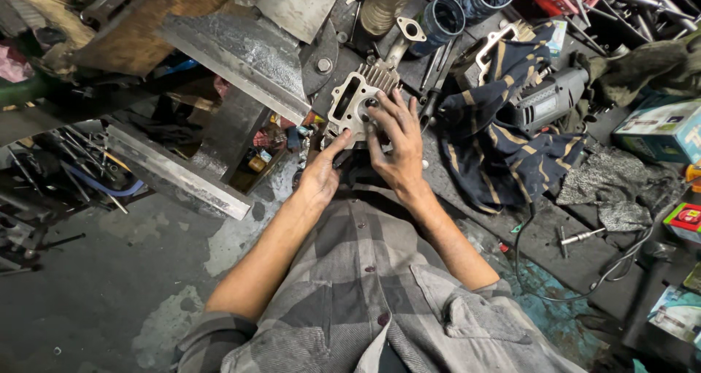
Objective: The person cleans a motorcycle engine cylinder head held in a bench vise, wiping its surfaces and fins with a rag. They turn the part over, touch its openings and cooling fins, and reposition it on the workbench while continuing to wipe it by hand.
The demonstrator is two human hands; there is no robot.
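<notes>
Engine part: a pale metal casting (355,104) with a flat face, cut-out holes and cooling fins along its far edge; it lies on the dark workbench (540,234) directly ahead of both hands, face up towards the camera.
Long axis: it runs at a slant, from the near left corner by the left thumb up to the finned end at the far right.
Right hand (398,143): spread flat, fingers splayed open over the near right part of the flat face, fingertips touching it around the large round hole; pressing on it, not closed round it.
Left hand (321,172): lower and to the left, thumb stretched up to touch the casting's near left edge; whether the other fingers curl under the part is hidden, so I cannot tell if it grips.
Nearer hand: the right one lies on the part itself, while the left one reaches only its rim.
Right of the grip: a dark blue striped cloth (504,150) with a grey power drill (548,99) lying on it, well apart from the casting.
Beyond the grip: a plastic bottle (385,4) and two dark cups (443,18).
Left of the grip: a steel bar (241,55), just beside the casting's far left corner.
</notes>
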